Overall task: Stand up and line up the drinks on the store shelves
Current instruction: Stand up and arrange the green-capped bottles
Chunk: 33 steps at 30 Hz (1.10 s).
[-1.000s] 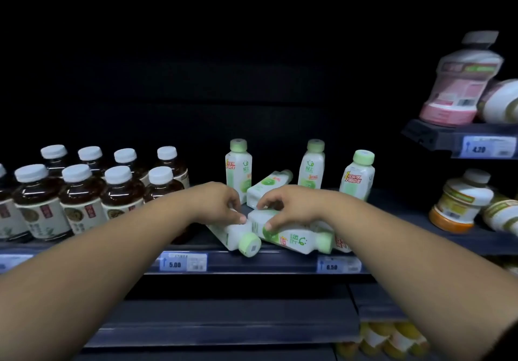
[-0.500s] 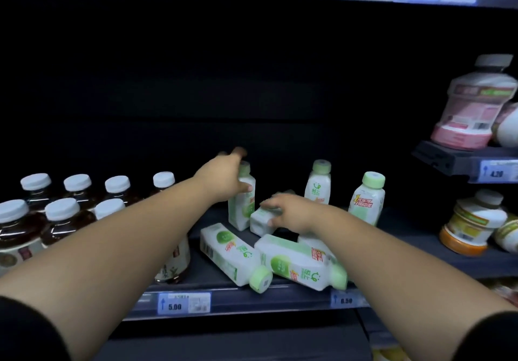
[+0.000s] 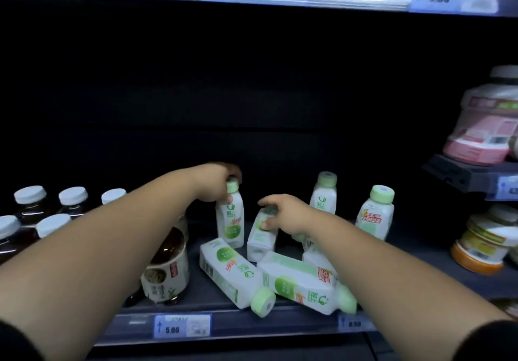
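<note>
- Drinks [image 3: 302,285] with green caps crowd the middle of the shelf [image 3: 201,296]; two lie on their sides near its front edge, two stand farther right.
- Left hand [image 3: 217,182]: fingers curled over the top of an upright bottle [image 3: 230,221].
- Right hand [image 3: 288,216]: fingers gripping a tilted bottle [image 3: 260,238], just right of the upright one.
- Brown tea bottles [image 3: 165,265] stand at left.

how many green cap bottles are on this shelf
7: left-held bottle upright; right-held bottle tilted; back bottle and far-right bottle upright; front-left bottle and front-middle bottle lying; a seventh bottle mostly hidden by the right forearm. Others may be hidden.
</note>
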{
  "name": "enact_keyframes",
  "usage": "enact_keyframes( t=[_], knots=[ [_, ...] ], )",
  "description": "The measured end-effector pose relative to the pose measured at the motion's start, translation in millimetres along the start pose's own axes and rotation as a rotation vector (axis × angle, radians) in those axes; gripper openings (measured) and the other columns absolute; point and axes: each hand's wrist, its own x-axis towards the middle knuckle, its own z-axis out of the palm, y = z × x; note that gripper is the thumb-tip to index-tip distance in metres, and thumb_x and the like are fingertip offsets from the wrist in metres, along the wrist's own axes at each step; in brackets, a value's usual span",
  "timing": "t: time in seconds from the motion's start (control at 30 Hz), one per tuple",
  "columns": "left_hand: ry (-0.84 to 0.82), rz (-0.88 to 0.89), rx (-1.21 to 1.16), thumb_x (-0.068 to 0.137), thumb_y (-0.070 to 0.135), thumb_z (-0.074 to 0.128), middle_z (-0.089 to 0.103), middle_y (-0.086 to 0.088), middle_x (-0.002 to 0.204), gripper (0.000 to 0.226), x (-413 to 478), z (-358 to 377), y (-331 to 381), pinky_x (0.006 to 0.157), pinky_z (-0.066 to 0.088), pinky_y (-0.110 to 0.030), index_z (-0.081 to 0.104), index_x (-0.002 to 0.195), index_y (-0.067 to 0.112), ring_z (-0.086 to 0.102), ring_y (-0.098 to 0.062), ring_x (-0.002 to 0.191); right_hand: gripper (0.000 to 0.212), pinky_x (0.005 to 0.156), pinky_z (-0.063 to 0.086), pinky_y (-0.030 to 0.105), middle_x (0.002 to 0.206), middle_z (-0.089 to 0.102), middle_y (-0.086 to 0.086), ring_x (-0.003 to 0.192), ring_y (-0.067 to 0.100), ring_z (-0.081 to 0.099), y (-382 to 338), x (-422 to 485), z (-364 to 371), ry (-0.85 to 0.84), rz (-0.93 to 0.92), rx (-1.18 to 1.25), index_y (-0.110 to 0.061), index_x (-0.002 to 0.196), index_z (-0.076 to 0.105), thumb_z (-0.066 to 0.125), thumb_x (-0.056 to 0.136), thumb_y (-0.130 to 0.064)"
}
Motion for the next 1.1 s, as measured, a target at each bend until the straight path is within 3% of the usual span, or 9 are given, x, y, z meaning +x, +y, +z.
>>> enact_keyframes(
  t=[0.17, 0.47, 0.6, 0.7, 0.83, 0.9, 0.97, 1.07, 1.1],
  knots=[
    [0.038, 0.006, -0.024, 0.083, 0.021, 0.075, 0.063, 0.001, 0.120, 0.050, 0.3, 7.8, -3.5, 0.089, 0.051, -0.034, 0.055, 0.128, 0.026, 0.060, -0.020, 0.104, 0.096, 0.106, 0.039, 0.028, 0.154, 0.041, 0.006, 0.137, 0.025, 0.044, -2.9, 15.8, 7.4, 0.001, 0.137, 0.079, -0.013, 0.155, 0.029, 0.083, 0.080, -0.037],
    [0.063, 0.000, -0.127, 0.085, 0.020, 0.074, 0.062, 0.002, 0.121, 0.052, -0.2, 16.2, -10.6, 0.087, 0.052, -0.030, 0.053, 0.132, 0.027, 0.060, -0.018, 0.105, 0.099, 0.101, 0.049, 0.038, 0.142, 0.054, 0.004, 0.123, 0.024, 0.056, -9.4, 37.8, 26.9, -0.015, 0.264, 0.019, -0.019, 0.153, 0.035, 0.083, 0.072, -0.050],
    [0.066, -0.008, -0.143, 0.084, 0.021, 0.075, 0.063, 0.003, 0.122, 0.053, 0.8, 17.8, -12.4, 0.089, 0.051, -0.031, 0.053, 0.132, 0.029, 0.060, -0.017, 0.105, 0.101, 0.098, 0.051, 0.037, 0.137, 0.056, 0.005, 0.117, 0.025, 0.058, -8.2, 40.3, 27.6, 0.020, 0.295, 0.045, -0.018, 0.153, 0.033, 0.084, 0.070, -0.045],
    [0.070, -0.009, -0.146, 0.084, 0.021, 0.074, 0.063, 0.003, 0.122, 0.053, 0.5, 18.0, -12.2, 0.084, 0.050, -0.028, 0.054, 0.132, 0.029, 0.060, -0.017, 0.104, 0.103, 0.096, 0.052, 0.036, 0.135, 0.056, 0.007, 0.113, 0.025, 0.059, -5.5, 36.5, 24.9, 0.118, 0.258, 0.112, -0.022, 0.157, 0.023, 0.082, 0.073, -0.033],
    [0.058, -0.017, -0.154, 0.086, 0.020, 0.073, 0.060, 0.005, 0.112, 0.052, 0.4, 17.0, -10.6, 0.065, 0.046, -0.020, 0.052, 0.133, 0.029, 0.059, -0.015, 0.093, 0.109, 0.084, 0.058, 0.038, 0.133, 0.058, 0.006, 0.099, 0.027, 0.067, -3.9, 24.0, 19.9, 0.233, 0.148, 0.199, -0.040, 0.157, 0.008, 0.076, 0.072, -0.030],
    [0.057, -0.020, -0.152, 0.086, 0.019, 0.073, 0.056, 0.006, 0.107, 0.052, -0.3, 15.5, -8.8, 0.057, 0.041, -0.015, 0.052, 0.133, 0.028, 0.057, -0.014, 0.089, 0.108, 0.086, 0.056, 0.035, 0.134, 0.055, 0.006, 0.105, 0.027, 0.065, -5.5, 17.6, 15.1, 0.304, 0.097, 0.244, -0.039, 0.158, 0.008, 0.076, 0.074, -0.028],
    [0.062, -0.020, -0.143, 0.086, 0.019, 0.073, 0.056, 0.006, 0.107, 0.051, -1.5, 15.1, -7.3, 0.060, 0.042, -0.017, 0.053, 0.132, 0.027, 0.057, -0.014, 0.088, 0.113, 0.086, 0.055, 0.032, 0.134, 0.052, 0.004, 0.105, 0.023, 0.063, -8.1, 10.7, 9.7, 0.360, 0.044, 0.290, -0.040, 0.158, 0.008, 0.079, 0.071, -0.022],
    [0.065, -0.028, -0.141, 0.086, 0.018, 0.073, 0.062, 0.002, 0.115, 0.052, -4.7, 15.9, -5.8, 0.073, 0.048, -0.024, 0.053, 0.133, 0.027, 0.060, -0.016, 0.095, 0.119, 0.062, 0.052, 0.026, 0.124, 0.054, 0.000, 0.078, 0.015, 0.060, -7.9, 2.4, 7.0, 0.354, -0.026, 0.384, -0.047, 0.156, 0.007, 0.080, 0.067, -0.013],
    [0.061, -0.030, -0.148, 0.086, 0.017, 0.073, 0.062, 0.001, 0.117, 0.052, -6.0, 16.0, -4.8, 0.076, 0.051, -0.026, 0.053, 0.132, 0.028, 0.061, -0.016, 0.097, 0.119, 0.060, 0.049, 0.024, 0.126, 0.053, -0.003, 0.079, 0.014, 0.059, -7.7, -1.6, 7.4, 0.334, -0.046, 0.409, -0.049, 0.155, 0.009, 0.080, 0.067, -0.012]
  ],
)
